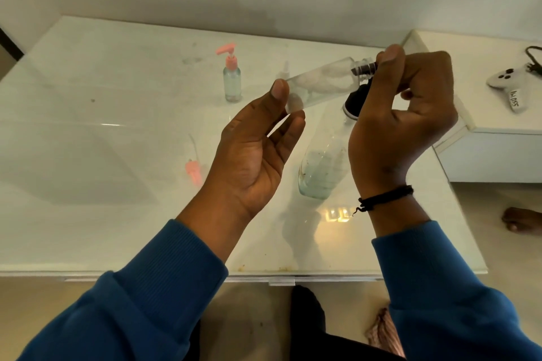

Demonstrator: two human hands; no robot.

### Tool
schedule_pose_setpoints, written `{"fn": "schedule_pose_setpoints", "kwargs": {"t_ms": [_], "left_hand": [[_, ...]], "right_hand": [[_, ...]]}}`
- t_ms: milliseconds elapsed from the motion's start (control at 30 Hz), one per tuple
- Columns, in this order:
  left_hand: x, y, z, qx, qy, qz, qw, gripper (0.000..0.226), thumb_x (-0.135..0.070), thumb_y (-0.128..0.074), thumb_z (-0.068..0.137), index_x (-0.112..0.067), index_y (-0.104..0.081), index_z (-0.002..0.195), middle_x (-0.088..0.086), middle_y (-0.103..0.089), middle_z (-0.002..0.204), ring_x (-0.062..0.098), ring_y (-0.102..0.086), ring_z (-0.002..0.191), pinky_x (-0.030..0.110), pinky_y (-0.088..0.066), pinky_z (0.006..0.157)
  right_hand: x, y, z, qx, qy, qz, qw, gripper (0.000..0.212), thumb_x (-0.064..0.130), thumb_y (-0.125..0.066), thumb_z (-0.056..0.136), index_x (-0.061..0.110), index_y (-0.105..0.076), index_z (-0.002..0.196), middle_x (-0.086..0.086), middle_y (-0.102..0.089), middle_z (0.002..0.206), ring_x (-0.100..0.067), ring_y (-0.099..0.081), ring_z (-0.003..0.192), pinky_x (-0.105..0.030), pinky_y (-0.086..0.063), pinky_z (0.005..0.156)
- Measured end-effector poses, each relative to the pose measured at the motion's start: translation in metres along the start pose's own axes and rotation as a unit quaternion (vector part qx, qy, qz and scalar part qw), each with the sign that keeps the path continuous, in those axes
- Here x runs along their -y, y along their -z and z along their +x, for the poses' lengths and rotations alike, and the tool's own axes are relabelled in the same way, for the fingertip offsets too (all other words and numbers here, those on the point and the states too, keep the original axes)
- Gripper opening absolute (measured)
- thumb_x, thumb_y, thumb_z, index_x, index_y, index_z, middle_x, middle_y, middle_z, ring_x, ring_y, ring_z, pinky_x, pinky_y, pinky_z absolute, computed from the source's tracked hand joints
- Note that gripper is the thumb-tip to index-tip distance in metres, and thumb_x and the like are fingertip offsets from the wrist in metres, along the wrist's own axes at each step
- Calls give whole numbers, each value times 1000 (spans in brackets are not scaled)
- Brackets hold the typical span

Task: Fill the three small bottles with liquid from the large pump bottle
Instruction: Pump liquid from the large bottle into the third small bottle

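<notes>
I see my left hand (258,138) raised over the white worktop (117,126), palm turned up; its thumb and fingertips pinch the base of a small clear bottle (319,82), which lies tilted in the air with its neck toward 2 o'clock; my right hand (407,114) is curled at the neck of this bottle and its thumb and fingers clamp a small dark piece (365,69) at the mouth; I cannot tell if this piece is a cap or a nozzle. Below the right hand stands the large pump bottle (322,167), clear, with a black top, and a little liquid is in it. At 10 o'clock from my left hand a second small bottle (232,79) stands upright with a pink pump on it, well apart from the hands; at 8 o'clock a loose pink pump head (193,170) with its thin tube lies flat on the worktop. At 3 o'clock, on a lower white cabinet (498,123), rests a white game controller (504,80).
</notes>
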State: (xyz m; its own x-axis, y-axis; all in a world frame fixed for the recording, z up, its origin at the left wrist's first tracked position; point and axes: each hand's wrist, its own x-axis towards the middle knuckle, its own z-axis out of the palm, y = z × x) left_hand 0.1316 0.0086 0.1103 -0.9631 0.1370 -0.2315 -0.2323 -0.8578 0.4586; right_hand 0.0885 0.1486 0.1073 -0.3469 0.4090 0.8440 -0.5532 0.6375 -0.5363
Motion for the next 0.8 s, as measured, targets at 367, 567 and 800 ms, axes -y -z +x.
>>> {"fn": "schedule_pose_setpoints", "kwargs": {"t_ms": [367, 567, 800], "left_hand": [[0, 0, 0, 2, 0, 7, 1000, 33, -22, -74, 69, -11, -71, 100, 5, -75, 98, 13, -73, 82, 22, -60, 70], [1, 0, 0, 0, -1, 9, 1000, 29, -22, -73, 71, -11, -72, 98, 5, -75, 97, 13, -72, 81, 22, -61, 72], [-1, 0, 1, -1, 1, 5, 1000, 31, -22, -74, 70, -11, -73, 99, 7, -74, 101, 14, -72, 82, 23, -61, 70]], "right_hand": [[1, -1, 6, 0, 2, -11, 1000, 35, 5, -60, 97, 3, -54, 63, -10, -50, 63, -27, -43, 62, -36, -35, 60], [0, 0, 4, 0, 1, -2, 1000, 34, 4, -58, 97, 3, -55, 63, -11, -51, 63, -29, -45, 62, -25, -33, 63], [4, -1, 8, -2, 9, -12, 1000, 34, 5, -59, 97, 5, -55, 62, -7, -50, 63, -26, -44, 62, -23, -32, 63]]}}
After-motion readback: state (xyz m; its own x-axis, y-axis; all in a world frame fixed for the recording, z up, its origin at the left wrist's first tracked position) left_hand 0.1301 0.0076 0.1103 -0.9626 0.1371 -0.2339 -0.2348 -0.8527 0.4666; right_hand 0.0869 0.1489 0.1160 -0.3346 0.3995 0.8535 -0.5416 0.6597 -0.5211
